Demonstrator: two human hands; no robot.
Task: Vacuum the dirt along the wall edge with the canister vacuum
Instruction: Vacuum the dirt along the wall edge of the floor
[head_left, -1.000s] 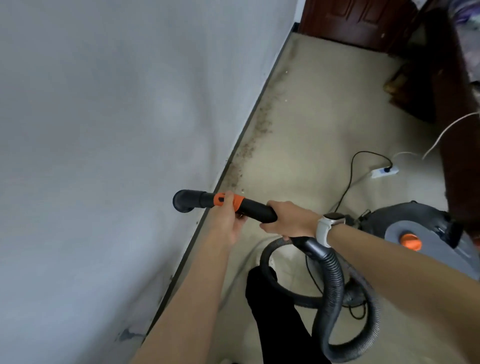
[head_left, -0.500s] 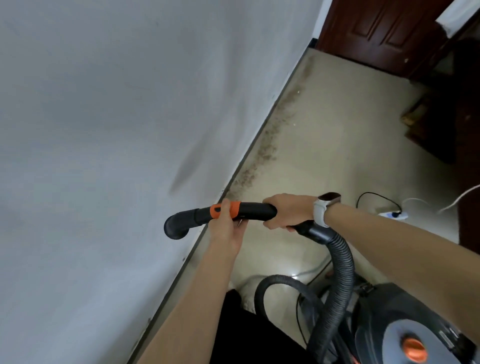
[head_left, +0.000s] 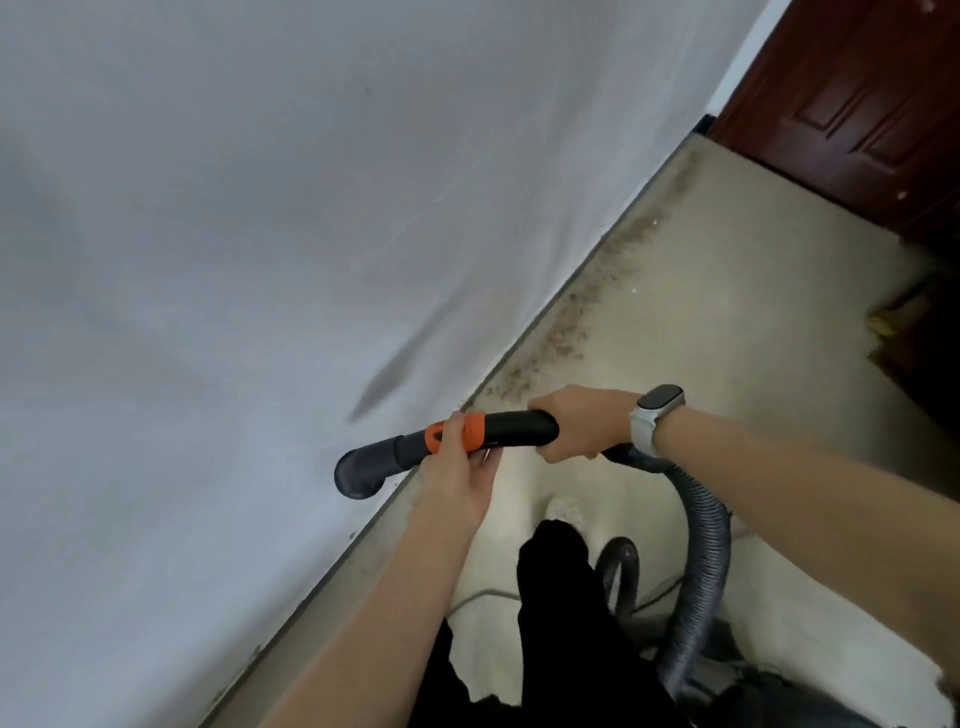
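Observation:
A black vacuum wand (head_left: 514, 428) with an orange collar lies level in both my hands, its round nozzle (head_left: 361, 473) pointing at the foot of the grey wall (head_left: 208, 260). My left hand (head_left: 460, 475) grips the wand at the orange collar. My right hand (head_left: 579, 423), with a watch on the wrist, grips the handle end where the ribbed grey hose (head_left: 698, 571) starts. The hose curves down to the canister (head_left: 769, 696), of which only a dark part shows at the bottom right. A band of brown dirt (head_left: 576, 322) runs along the wall edge ahead of the nozzle.
A dark wooden door (head_left: 857, 104) closes the far end of the beige floor (head_left: 727, 338). Dark furniture with something yellowish at its foot (head_left: 904, 322) stands at the right. My black trouser leg and pale shoe (head_left: 563, 512) are below the wand. A thin cord (head_left: 483, 595) lies on the floor.
The view has swung up and left, so the canister and power strip have slid out of sight. The wand and both hands keep the same grip, the nozzle staying near the wall's foot.

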